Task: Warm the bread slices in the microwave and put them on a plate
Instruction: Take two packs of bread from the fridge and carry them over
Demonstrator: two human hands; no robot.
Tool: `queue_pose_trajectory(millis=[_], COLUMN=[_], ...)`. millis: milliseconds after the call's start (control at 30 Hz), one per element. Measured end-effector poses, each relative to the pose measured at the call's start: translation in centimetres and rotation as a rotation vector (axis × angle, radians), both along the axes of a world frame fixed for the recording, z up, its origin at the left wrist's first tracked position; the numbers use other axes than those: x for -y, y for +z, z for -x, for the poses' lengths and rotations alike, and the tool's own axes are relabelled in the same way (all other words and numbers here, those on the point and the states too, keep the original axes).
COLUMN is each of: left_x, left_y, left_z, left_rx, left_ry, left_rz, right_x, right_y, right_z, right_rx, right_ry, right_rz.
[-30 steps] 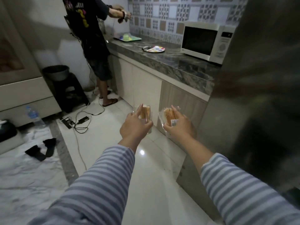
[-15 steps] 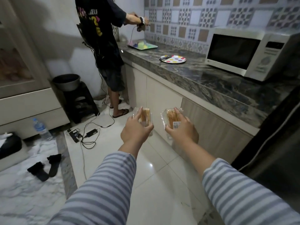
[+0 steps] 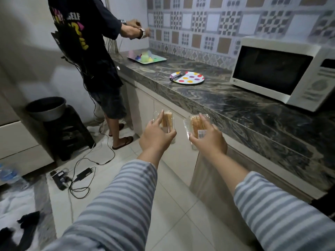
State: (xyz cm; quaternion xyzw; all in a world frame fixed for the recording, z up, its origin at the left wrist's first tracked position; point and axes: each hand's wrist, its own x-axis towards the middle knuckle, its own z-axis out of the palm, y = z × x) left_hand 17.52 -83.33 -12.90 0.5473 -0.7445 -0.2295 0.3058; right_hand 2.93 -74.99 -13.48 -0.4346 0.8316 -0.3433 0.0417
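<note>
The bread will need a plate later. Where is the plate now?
In the head view, the dotted plate lies on the counter, left of the microwave and right of the tray.

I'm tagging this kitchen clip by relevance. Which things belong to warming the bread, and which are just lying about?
For the job:
left hand holding a clear-wrapped bread pack
right hand holding a labelled bread pack
white microwave, door shut
polka-dot plate

Lying about:
tray of colourful cups
black power strip
grey basin
</note>
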Motion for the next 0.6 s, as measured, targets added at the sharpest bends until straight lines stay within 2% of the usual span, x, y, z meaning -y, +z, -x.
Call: queue_pose_trajectory(millis=[333,600], left_x=[14.6,20.5], left_y=[4.5,8.0], left_z=[12.0,24.8], left_rx=[0.001,-0.005], left_ry=[-0.249,-0.468], left_rz=[0.051,0.116], right_x=[11.3,14.7], right_y=[4.3,7.3], right_z=[9.4,19.5], right_rx=[-0.038,-0.113], right_ry=[-0.246,-0.448], right_rz=[0.129,0.186])
